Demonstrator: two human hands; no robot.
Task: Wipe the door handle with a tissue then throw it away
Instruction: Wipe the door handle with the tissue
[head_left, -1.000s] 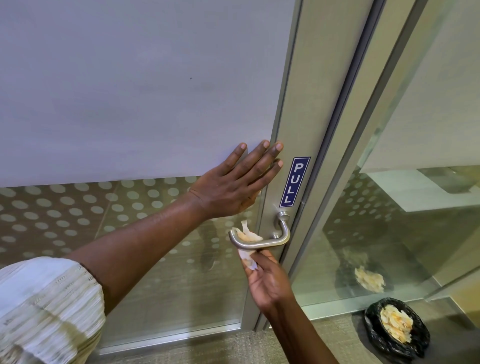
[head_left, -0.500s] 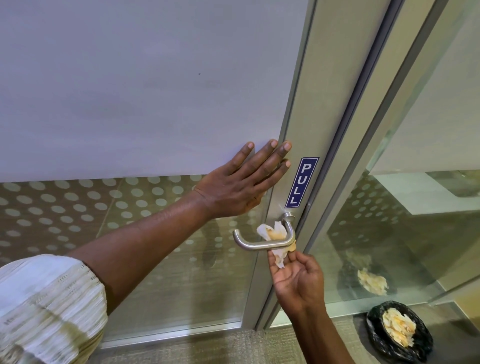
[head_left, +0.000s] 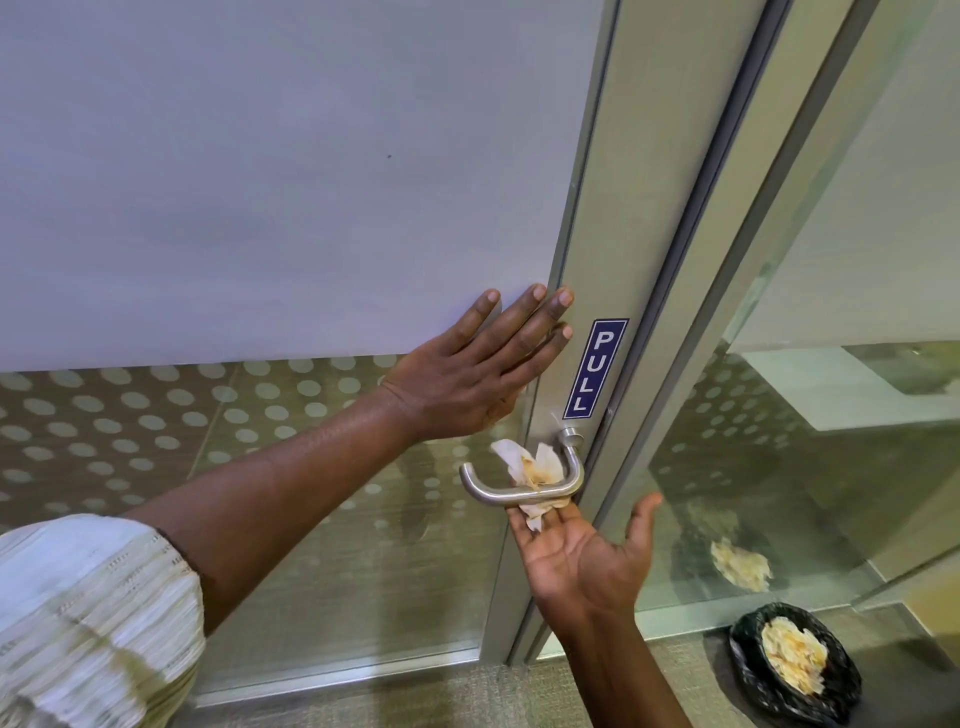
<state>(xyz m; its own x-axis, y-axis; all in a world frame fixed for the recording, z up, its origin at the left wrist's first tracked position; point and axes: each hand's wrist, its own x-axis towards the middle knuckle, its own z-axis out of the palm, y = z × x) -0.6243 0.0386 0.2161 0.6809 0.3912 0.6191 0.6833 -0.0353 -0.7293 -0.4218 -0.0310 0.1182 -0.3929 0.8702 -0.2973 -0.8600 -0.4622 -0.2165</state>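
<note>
A silver lever door handle (head_left: 491, 494) sticks out of the metal door frame under a blue PULL sign (head_left: 595, 369). A crumpled white tissue (head_left: 540, 466) with orange-brown stains is draped over the handle near its bend. My right hand (head_left: 582, 564) is just below, palm up. Its fingertips press the tissue's lower end against the underside of the handle, and its thumb is spread away to the right. My left hand (head_left: 470, 371) lies flat with fingers spread on the frosted door panel, just left of the sign and above the handle.
A black bin bag (head_left: 748, 675) holding used stained tissues (head_left: 795, 657) sits on the carpet at the lower right, beside a glass side panel (head_left: 810, 467) that reflects it. The door (head_left: 311, 182) is frosted above and dotted glass below.
My right hand has slid the tissue along the handle from its free left end to the bend by the frame. The thumb has opened outward. My left hand stays flat on the door.
</note>
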